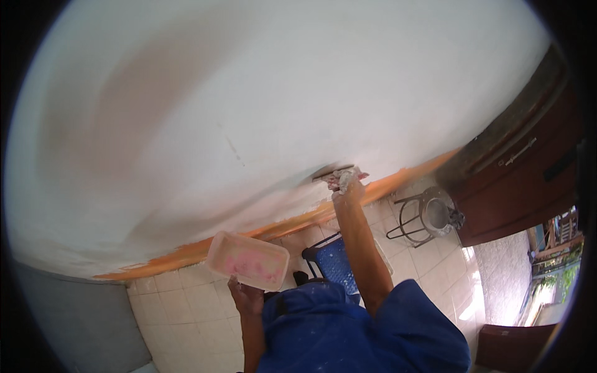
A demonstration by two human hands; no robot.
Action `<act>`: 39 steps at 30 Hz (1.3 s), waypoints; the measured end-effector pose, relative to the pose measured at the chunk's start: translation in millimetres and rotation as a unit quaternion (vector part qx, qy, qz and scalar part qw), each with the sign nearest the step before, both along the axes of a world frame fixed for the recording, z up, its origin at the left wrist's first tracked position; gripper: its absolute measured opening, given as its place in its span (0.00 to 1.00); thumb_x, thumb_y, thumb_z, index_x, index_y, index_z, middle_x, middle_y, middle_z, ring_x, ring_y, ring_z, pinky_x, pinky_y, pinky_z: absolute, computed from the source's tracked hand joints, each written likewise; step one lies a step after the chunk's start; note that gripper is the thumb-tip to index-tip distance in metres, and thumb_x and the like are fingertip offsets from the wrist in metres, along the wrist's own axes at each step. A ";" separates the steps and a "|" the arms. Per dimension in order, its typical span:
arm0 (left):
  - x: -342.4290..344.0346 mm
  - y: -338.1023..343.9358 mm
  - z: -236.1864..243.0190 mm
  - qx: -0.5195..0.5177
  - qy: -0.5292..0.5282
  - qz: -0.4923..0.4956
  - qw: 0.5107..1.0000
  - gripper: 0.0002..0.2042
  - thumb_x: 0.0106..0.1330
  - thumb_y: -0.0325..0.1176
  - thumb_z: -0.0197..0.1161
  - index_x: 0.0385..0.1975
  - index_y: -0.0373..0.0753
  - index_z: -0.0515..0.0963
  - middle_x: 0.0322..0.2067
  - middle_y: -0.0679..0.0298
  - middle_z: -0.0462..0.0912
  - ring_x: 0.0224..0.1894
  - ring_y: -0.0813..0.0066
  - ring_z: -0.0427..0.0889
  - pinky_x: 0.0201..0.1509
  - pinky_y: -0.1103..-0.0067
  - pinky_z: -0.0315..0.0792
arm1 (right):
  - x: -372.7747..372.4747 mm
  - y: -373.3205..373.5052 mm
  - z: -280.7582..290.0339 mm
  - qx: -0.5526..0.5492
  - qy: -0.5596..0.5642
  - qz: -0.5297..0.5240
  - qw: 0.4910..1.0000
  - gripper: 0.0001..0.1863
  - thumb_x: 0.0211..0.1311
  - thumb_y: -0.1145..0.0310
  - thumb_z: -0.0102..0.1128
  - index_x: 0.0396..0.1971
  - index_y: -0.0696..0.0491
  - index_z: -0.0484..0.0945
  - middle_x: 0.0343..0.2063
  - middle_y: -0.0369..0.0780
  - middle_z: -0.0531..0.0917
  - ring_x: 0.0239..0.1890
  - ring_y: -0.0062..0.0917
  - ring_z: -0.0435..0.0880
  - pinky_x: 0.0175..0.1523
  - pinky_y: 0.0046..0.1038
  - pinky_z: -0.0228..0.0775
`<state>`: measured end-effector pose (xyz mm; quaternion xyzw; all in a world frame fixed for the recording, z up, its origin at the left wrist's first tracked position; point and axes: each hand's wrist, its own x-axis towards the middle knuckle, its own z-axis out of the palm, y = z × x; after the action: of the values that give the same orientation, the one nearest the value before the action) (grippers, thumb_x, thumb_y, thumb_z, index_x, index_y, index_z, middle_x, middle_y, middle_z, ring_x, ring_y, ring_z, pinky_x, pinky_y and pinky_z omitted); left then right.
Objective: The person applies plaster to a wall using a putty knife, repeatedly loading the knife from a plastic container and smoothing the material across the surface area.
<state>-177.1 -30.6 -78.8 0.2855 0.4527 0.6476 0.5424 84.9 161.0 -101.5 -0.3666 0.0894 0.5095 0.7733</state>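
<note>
Pink paste point(252, 264) in tub point(218, 253) gripped by left hand point(247, 297); right hand point(346, 181) clasps flat tool point(326, 176), apparently.

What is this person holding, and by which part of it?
The left hand holds a pale rectangular tray by its near edge. The right hand is at the wall; what it may hold there cannot be told.

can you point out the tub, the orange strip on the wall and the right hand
Tub point(247, 245): head view, on its inner side near the far rim
Orange strip point(311, 219): head view, about midway along it
Right hand point(344, 179): head view, on its whitish middle
</note>
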 end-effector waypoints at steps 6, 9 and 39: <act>5.2 14.5 -0.6 -0.075 -0.164 0.032 0.983 0.33 0.55 0.61 0.52 0.46 0.34 0.67 0.39 0.60 0.74 0.42 0.69 0.75 0.43 0.71 0.73 | 25.6 -35.3 -16.7 0.212 0.032 0.041 0.976 0.10 0.59 0.63 0.51 0.36 0.51 0.72 0.29 0.40 0.77 0.22 0.31 0.76 0.24 0.27 0.68; -20.0 13.9 -33.9 0.023 -0.095 -0.072 0.993 0.27 0.61 0.46 0.50 0.59 0.41 0.58 0.56 0.58 0.67 0.57 0.59 0.68 0.53 0.57 0.71 | 1.4 -47.8 0.0 0.073 -0.015 -0.013 0.997 0.12 0.61 0.61 0.48 0.39 0.51 0.72 0.32 0.39 0.78 0.24 0.31 0.77 0.30 0.27 0.73; -3.9 -2.8 2.2 -0.020 -0.044 0.028 0.998 0.33 0.55 0.58 0.56 0.48 0.33 0.65 0.40 0.58 0.74 0.42 0.69 0.75 0.42 0.69 0.74 | -22.4 -7.6 29.8 -0.011 -0.015 0.012 1.000 0.04 0.61 0.70 0.50 0.35 0.52 0.69 0.26 0.38 0.75 0.25 0.27 0.76 0.19 0.26 0.63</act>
<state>-181.0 -33.4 -76.6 0.2333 0.4486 0.6653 0.5493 62.5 153.4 -71.7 -0.3843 0.0789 0.5119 0.7642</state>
